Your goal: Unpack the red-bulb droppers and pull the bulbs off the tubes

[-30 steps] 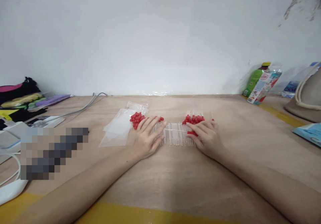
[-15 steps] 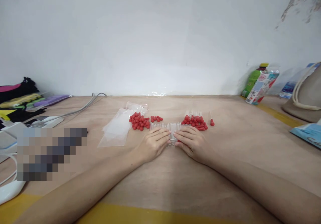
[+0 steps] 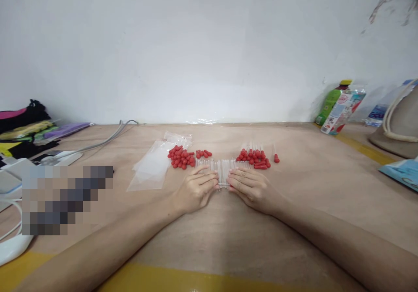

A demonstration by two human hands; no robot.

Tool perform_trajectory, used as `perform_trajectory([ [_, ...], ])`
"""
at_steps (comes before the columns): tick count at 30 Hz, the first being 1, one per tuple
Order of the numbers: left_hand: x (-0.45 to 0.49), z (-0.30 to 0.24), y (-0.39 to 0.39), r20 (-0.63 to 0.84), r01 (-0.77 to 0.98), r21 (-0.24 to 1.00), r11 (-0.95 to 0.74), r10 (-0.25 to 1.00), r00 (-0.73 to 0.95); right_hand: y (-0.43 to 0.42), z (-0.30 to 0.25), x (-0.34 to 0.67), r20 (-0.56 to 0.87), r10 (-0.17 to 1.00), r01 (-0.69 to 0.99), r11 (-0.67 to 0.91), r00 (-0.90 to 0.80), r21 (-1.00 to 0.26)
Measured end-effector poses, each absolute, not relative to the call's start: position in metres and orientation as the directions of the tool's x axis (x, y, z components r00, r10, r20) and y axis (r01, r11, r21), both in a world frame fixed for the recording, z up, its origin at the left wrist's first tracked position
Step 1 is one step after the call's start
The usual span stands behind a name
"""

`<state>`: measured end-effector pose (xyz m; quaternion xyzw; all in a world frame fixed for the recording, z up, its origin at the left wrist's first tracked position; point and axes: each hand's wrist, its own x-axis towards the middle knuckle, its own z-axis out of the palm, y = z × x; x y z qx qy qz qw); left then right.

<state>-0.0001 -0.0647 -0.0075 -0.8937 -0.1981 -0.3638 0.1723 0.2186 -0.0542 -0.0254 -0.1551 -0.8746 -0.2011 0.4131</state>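
A row of clear dropper tubes (image 3: 224, 170) lies side by side on the table, partly covered by both hands. My left hand (image 3: 200, 187) is closed over the row's left part, its fingertips pinched at one end of a short clear tube (image 3: 223, 185) lying crosswise between the hands. My right hand (image 3: 250, 185) is closed too, and a bit of red rubber bulb (image 3: 232, 186) shows under its fingertips. Beyond my left hand is a pile of loose red bulbs (image 3: 181, 157), with a few more bulbs (image 3: 203, 154) beside it. Droppers with red bulbs fitted (image 3: 251, 154) lie beyond my right hand.
Clear plastic bags (image 3: 150, 170) lie left of the bulb pile. A single dropper (image 3: 276, 157) sits apart at the right. Drink bottles (image 3: 341, 111) and a beige bag (image 3: 400, 122) stand far right. Cables (image 3: 111, 139), packets (image 3: 67, 130) and a blurred-out object (image 3: 65, 200) occupy the left.
My left hand has shifted slightly left, and the gap between the hands shows more of the tubes. My right fingers have curled in closer around the bulb. The view has moved a little.
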Motion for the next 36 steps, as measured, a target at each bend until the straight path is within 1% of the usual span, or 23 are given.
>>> perform_trajectory([
  [9, -0.002, -0.006, -0.07, 0.719, 0.463, -0.173, -0.869, 0.21, 0.663, -0.062, -0.018, 0.225, 0.752, 0.049, 0.404, 0.866, -0.657, 0.296],
  [11, -0.008, -0.006, -0.068, 0.717, 0.465, -0.171, -0.869, 0.214, 0.663, -0.063, -0.016, 0.232, 0.745, 0.052, 0.399, 0.868, -0.665, 0.295],
  [13, -0.019, -0.004, -0.065, 0.739, 0.518, -0.15, -0.842, 0.253, 0.625, -0.061, -0.015, 0.246, 0.77, 0.088, 0.44, 0.859, -0.631, 0.261],
  [15, -0.03, -0.003, -0.059, 0.778, 0.618, -0.094, -0.78, 0.33, 0.534, -0.056, -0.014, 0.263, 0.83, 0.178, 0.555, 0.812, -0.529, 0.179],
  [17, -0.04, -0.002, -0.052, 0.792, 0.7, -0.012, -0.714, 0.421, 0.442, -0.048, -0.013, 0.28, 0.869, 0.289, 0.697, 0.712, -0.401, 0.084],
  [19, -0.044, -0.003, -0.046, 0.787, 0.739, 0.046, -0.672, 0.48, 0.387, -0.038, -0.013, 0.294, 0.904, 0.372, 0.797, 0.6, -0.21, -0.061],
  [20, -0.045, -0.003, -0.043, 0.783, 0.748, 0.057, -0.661, 0.495, 0.378, -0.034, -0.013, 0.3, 0.898, 0.422, 0.821, 0.553, -0.127, -0.143],
  [22, -0.044, -0.006, -0.04, 0.775, 0.752, 0.056, -0.657, 0.503, 0.383, -0.026, -0.014, 0.308, 0.844, 0.537, 0.831, 0.465, 0.01, -0.306],
  [24, -0.043, -0.008, -0.038, 0.768, 0.742, 0.056, -0.668, 0.504, 0.396, -0.021, -0.014, 0.313, 0.755, 0.643, 0.813, 0.368, 0.128, -0.451],
  [26, -0.042, -0.009, -0.037, 0.769, 0.734, 0.056, -0.677, 0.498, 0.4, -0.018, -0.015, 0.317, 0.669, 0.714, 0.785, 0.288, 0.205, -0.548],
  [28, -0.04, -0.01, -0.037, 0.782, 0.738, 0.028, -0.675, 0.474, 0.404, -0.015, -0.016, 0.319, 0.615, 0.759, 0.769, 0.257, 0.214, -0.585],
  [31, -0.036, -0.009, -0.04, 0.789, 0.732, -0.052, -0.679, 0.421, 0.447, -0.012, -0.019, 0.322, 0.562, 0.803, 0.762, 0.234, 0.199, -0.604],
  [34, -0.031, -0.005, -0.045, 0.756, 0.678, -0.094, -0.729, 0.391, 0.525, -0.01, -0.021, 0.324, 0.522, 0.824, 0.745, 0.202, 0.222, -0.635],
  [36, -0.028, -0.003, -0.047, 0.724, 0.637, -0.098, -0.765, 0.384, 0.573, -0.01, -0.022, 0.324, 0.524, 0.819, 0.757, 0.187, 0.232, -0.626],
])
